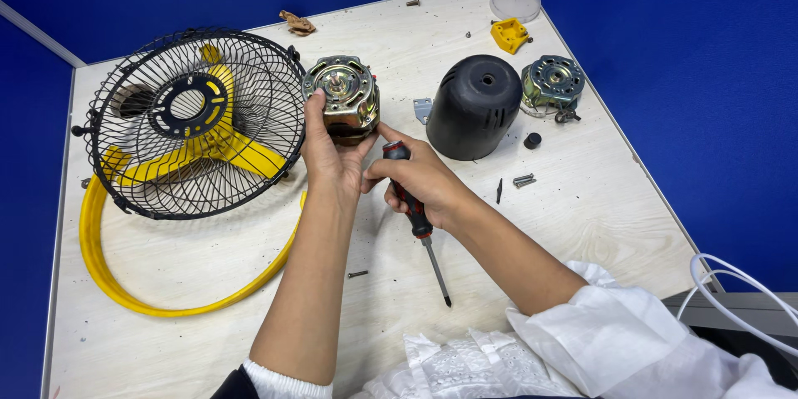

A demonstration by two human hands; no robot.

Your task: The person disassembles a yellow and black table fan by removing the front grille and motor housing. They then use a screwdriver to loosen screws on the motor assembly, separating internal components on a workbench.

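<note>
Left hand [328, 154] cups fan motor [342, 100]; right hand [420, 183] grips screwdriver [416, 212], fingers curled.

Bright, even overhead light; soft short shadows under the fan guard [195, 120]; sharp focus throughout; slight wide-angle bend at edges.

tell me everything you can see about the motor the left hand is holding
The motor is a round metal unit with a silvery-green end plate, brassy laminated sides and a short shaft at its centre. It stands on the pale table beside the black fan guard. The left hand grips its side; the right hand, holding a screwdriver, touches it with a fingertip.
</note>
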